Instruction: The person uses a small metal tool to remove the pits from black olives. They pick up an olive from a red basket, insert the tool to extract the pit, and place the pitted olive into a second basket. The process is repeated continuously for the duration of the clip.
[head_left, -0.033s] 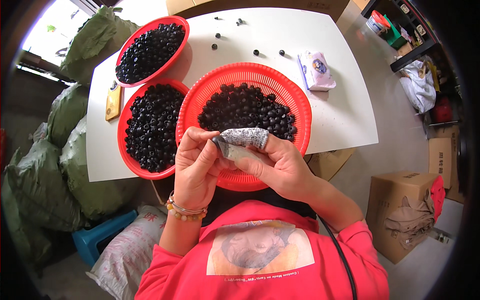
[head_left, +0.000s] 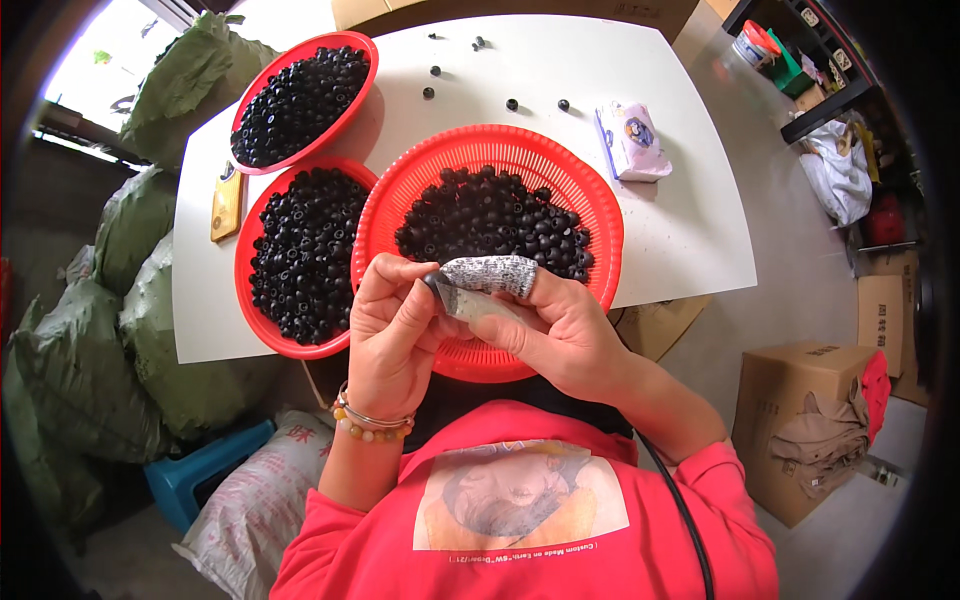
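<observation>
My left hand pinches a small black round part between thumb and fingertips. My right hand grips a flat greyish blade-like piece, its tip against or very near the black part. A grey knitted sleeve covers my right index finger. Both hands are over the near side of a red slotted basket, which holds many black round parts. Where exactly the blade-like piece touches the part is hard to make out.
Two red basins, one nearer and one farther, hold more black parts at left. On the white table are a tissue pack, a yellow phone-like object and several loose parts. Green sacks and a cardboard box flank it.
</observation>
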